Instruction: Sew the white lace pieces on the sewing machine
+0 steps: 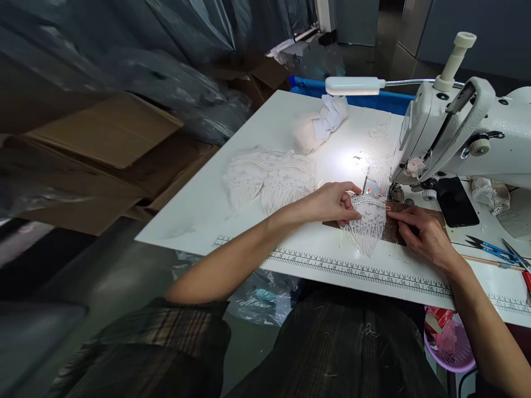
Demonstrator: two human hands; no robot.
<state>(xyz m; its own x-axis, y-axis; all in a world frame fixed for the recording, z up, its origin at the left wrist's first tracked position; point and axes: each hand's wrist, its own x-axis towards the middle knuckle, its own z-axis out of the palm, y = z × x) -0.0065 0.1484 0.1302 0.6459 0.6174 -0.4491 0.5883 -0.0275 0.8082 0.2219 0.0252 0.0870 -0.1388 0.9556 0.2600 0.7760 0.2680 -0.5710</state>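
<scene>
A white lace piece with a fringed edge [368,224] lies on the table just in front of the sewing machine [450,130] and its needle area. Thumb and fingers of my left hand [334,203] pinch the lace at its left edge. My right hand [425,232] rests at the lace's right side, index finger stretched towards its edge and the other fingers partly curled; it grips nothing that I can see. Under the lace is a brown plate [396,229]. More lace [379,146] trails behind the needle area.
Lace pieces [274,174] lie left, with a pale fabric bundle [317,124] behind. A lamp [354,85] lights the table [199,221]. At right are a phone [457,202], blue thread snips [493,250] and scissors [516,254]. Cardboard boxes [105,130] stand left; a purple basket [456,359] sits below.
</scene>
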